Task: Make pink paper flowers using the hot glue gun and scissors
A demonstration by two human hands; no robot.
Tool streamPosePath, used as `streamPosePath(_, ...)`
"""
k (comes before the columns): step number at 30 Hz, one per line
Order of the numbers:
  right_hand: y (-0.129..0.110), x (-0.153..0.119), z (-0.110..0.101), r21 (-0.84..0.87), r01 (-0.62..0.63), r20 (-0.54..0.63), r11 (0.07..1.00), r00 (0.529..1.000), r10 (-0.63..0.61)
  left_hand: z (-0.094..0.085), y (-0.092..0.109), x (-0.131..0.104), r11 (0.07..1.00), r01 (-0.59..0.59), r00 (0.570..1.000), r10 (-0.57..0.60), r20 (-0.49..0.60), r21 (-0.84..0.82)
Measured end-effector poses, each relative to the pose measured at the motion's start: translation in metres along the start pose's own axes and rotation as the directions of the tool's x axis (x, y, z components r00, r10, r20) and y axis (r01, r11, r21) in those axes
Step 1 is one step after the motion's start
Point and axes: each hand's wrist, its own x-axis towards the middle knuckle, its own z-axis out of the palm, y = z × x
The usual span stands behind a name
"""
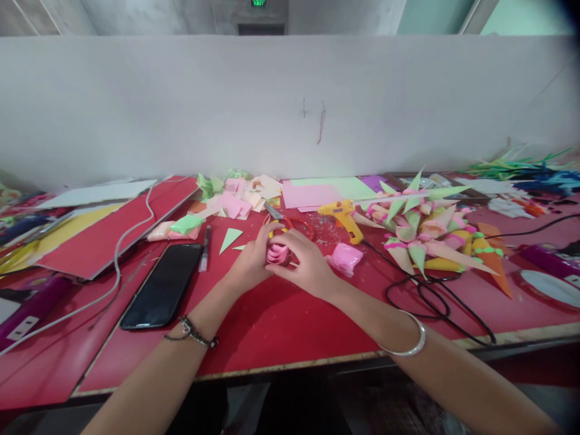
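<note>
A small pink rolled piece (pixel 277 254) is between my two hands at the middle of the red table (pixel 281 326). My left hand (pixel 251 260) grips it from the left, and my right hand (pixel 306 260) curls round its right side. Just behind my hands lie scissors (pixel 299 226) with orange-red handles. A yellow glue gun (pixel 342 219) rests behind my right hand, and a pink packet (pixel 347 258) is to the right of that hand. Green paper triangles (pixel 231 240) lie to the left of the scissors.
A black phone (pixel 163 287) and a pen (pixel 205 249) lie at the left. Paper cones (pixel 426 229) are heaped at the right, beside a looping black cable (pixel 421 296). Paper scraps (pixel 238 196) and pink sheets (pixel 312 195) lie near the white partition (pixel 226 109).
</note>
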Motion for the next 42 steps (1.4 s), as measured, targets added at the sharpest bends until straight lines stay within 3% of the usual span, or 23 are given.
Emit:
streamPosePath(7, -0.001, 0.004, -0.003, 0.085, 0.019, -0.02, 0.996, 1.0, -0.017, -0.002, 0.007, 0.001, 0.994, 0.096, 0.993, -0.091, 0.076, -0.062)
streamPosePath(11, 0.001, 0.005, -0.005, 0.144, -0.025, -0.06, 0.989, 0.998, 0.034, -0.003, 0.007, 0.003, 0.976, 0.062, 0.996, -0.047, 0.073, -0.21)
streamPosePath(14, 0.006, 0.004, -0.005, 0.227, -0.094, -0.101, 0.969, 0.988, 0.119, -0.003, 0.008, 0.004, 0.938, 0.062, 0.997, -0.04, 0.07, -0.342)
streamPosePath(20, 0.014, 0.004, -0.004, 0.3, -0.178, -0.101, 0.937, 0.971, 0.217, -0.002, 0.009, 0.005, 0.805, 0.168, 0.986, -0.129, 0.109, -0.569)
streamPosePath(25, 0.015, 0.004, -0.004, 0.327, -0.202, -0.078, 0.923, 0.968, 0.239, 0.0, 0.012, 0.008, 0.799, 0.176, 0.984, -0.16, 0.079, -0.575)
streamPosePath(32, 0.009, 0.004, -0.009, 0.104, -0.087, -0.111, 0.991, 0.989, 0.098, 0.002, 0.004, 0.01, 0.812, 0.263, 0.962, -0.263, 0.074, -0.522)
streamPosePath(37, 0.008, 0.002, -0.01, 0.034, -0.026, 0.004, 0.999, 1.0, 0.026, 0.001, 0.002, 0.011, 0.818, 0.289, 0.952, -0.302, 0.057, -0.498)
streamPosePath(42, 0.01, 0.004, -0.011, 0.03, -0.015, -0.034, 0.999, 0.999, 0.016, 0.0, 0.004, 0.011, 0.832, 0.312, 0.949, -0.29, 0.119, -0.459)
